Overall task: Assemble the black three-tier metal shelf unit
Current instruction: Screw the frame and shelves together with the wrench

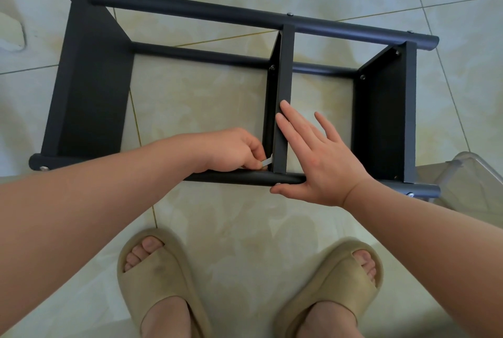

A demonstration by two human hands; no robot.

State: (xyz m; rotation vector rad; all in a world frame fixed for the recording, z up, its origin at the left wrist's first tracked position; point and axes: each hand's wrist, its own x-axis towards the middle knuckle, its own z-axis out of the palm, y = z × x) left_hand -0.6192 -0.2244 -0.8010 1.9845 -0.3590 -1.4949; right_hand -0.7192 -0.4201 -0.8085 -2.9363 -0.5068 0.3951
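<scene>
The black metal shelf unit [231,14] lies on its side on the tiled floor, its round posts running left to right and three shelf panels standing on edge between them. My left hand [231,151] pinches a small silver wrench [266,162] at the joint where the middle shelf panel [284,71] meets the near post [239,176]. My right hand [315,155] lies flat with straight fingers on the middle panel's edge, its thumb along the near post beside a screw head [278,184].
My two feet in beige slippers [160,280] stand on the tiles just in front of the shelf. A clear plastic container [473,177] sits at the right, by the shelf's end. Cream floor tiles surround the unit.
</scene>
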